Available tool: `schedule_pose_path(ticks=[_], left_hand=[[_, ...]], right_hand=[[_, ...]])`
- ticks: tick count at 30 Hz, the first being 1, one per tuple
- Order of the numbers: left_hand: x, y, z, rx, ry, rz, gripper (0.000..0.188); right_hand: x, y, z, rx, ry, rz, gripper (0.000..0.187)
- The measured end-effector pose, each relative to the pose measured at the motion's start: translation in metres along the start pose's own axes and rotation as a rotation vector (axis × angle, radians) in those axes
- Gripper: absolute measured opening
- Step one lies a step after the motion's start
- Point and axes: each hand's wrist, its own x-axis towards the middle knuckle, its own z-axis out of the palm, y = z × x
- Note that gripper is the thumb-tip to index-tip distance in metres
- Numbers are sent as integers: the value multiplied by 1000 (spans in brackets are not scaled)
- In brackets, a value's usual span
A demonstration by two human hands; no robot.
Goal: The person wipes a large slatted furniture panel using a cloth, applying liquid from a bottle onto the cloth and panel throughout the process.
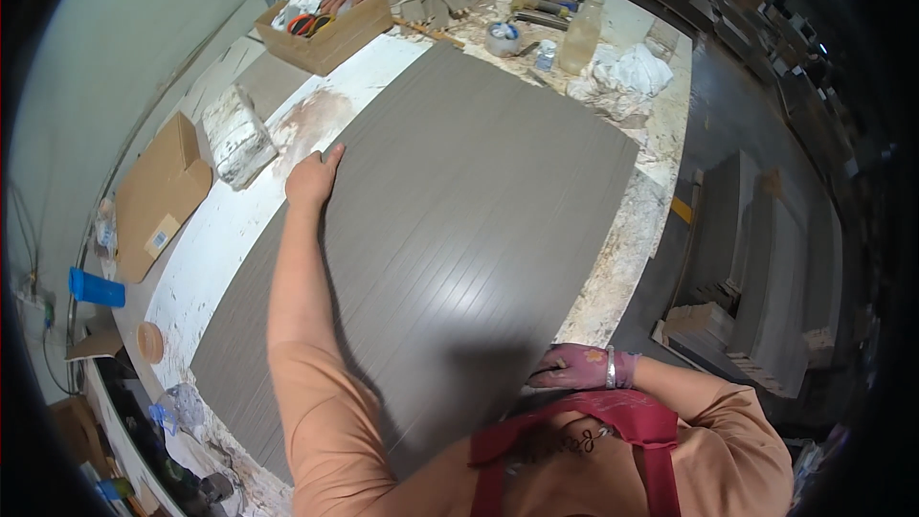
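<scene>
A large grey wood-grain panel point(450, 191) lies flat across a stained white worktable point(369, 67). At its left long edge is my bare left hand point(312, 177), the thumb pointing forward on the rim and the other fingers curled at the edge, partly hidden. My right hand point(579, 367), in a pinkish-purple patterned glove, rests on the panel's near right edge, its fingers stretched out over the surface. A silvery band point(611, 368) circles that wrist. Glare and my shadow fall on the panel's near half.
Left of the panel are a wrapped white bundle point(237, 137), a cardboard piece point(165, 196), a blue cup point(97, 287) and a tape roll point(150, 343). Farther back stand a tool box point(330, 43), a cloudy bottle point(583, 33) and crumpled cloth point(637, 72). Stacked boards point(766, 278) stand right.
</scene>
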Motion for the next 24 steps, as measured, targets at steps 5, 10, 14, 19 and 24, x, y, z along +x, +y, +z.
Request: schedule_pose_path(ticks=[5, 10, 14, 19, 24], left_hand=[[-19, 3, -7, -52, 100, -19, 71], [-27, 2, -7, -86, -6, -25, 68], [-22, 6, 0, 1, -64, -75, 62], [-84, -80, -12, 133, 211, -221, 57], [-133, -160, -24, 183, 46, -489, 58]], right_hand=[[0, 31, 1, -309, 60, -282, 39], [0, 37, -8, 236, -61, -65, 40], [-30, 25, -104, 143, -340, -91, 41], [-56, 35, -307, 60, 791, -50, 42], [8, 178, -394, -921, 1106, 67, 68]])
